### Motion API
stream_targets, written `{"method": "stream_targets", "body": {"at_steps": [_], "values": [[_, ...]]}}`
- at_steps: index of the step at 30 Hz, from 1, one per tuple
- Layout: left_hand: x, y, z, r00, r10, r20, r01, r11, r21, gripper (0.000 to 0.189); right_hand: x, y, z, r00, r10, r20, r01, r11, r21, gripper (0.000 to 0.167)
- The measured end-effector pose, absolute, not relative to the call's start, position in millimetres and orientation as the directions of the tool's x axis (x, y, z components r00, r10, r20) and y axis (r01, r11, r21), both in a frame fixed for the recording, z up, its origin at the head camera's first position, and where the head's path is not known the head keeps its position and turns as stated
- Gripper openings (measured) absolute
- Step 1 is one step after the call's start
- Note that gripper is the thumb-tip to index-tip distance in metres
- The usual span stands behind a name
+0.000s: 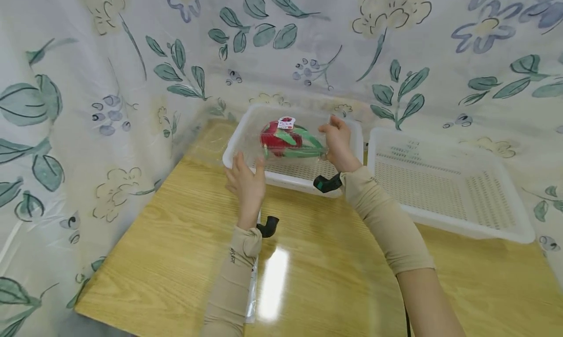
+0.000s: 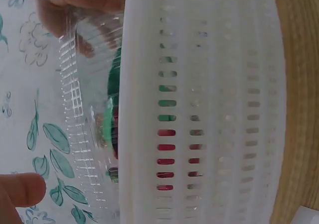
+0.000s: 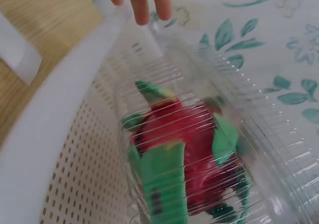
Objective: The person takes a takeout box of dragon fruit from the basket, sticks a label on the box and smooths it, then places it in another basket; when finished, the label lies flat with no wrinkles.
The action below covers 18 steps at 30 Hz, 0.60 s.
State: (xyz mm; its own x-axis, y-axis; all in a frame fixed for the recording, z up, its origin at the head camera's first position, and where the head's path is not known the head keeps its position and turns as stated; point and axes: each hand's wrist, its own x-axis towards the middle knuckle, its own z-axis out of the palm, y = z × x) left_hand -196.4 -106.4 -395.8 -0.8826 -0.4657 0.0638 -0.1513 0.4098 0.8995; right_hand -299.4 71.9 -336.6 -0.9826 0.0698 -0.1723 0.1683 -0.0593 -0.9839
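A clear plastic clamshell box [image 1: 250,139] with a red and green dragon fruit [image 1: 281,140] inside sits tilted within a white perforated basket [image 1: 292,182]. On its lid is a small white and red label [image 1: 286,123]. My right hand [image 1: 340,144] grips the box's right end, thumb and fingers bent over the plastic, as the left wrist view also shows. At the basket's front left corner my left hand [image 1: 248,180] is spread with fingers extended, holding nothing. Its thumb [image 2: 22,190] stands apart from the box in the left wrist view.
A second white perforated basket [image 1: 440,185] stands right of the first. Clear plastic packaging [image 1: 213,139] lies at the table's back left. A clear strip [image 1: 251,298] lies beneath the left forearm on the wooden table [image 1: 167,258]. Floral curtain [image 1: 308,43] hangs behind and left.
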Motion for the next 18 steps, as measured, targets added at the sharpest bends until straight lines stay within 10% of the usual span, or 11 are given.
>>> {"method": "stream_targets", "body": {"at_steps": [18], "values": [[-211,-106,-414,-0.891,-0.452,0.026,-0.21,0.465,0.86,0.093,-334,76,-371,-0.949,-0.026,-0.313,0.309,0.097,-0.946,0.065]]}}
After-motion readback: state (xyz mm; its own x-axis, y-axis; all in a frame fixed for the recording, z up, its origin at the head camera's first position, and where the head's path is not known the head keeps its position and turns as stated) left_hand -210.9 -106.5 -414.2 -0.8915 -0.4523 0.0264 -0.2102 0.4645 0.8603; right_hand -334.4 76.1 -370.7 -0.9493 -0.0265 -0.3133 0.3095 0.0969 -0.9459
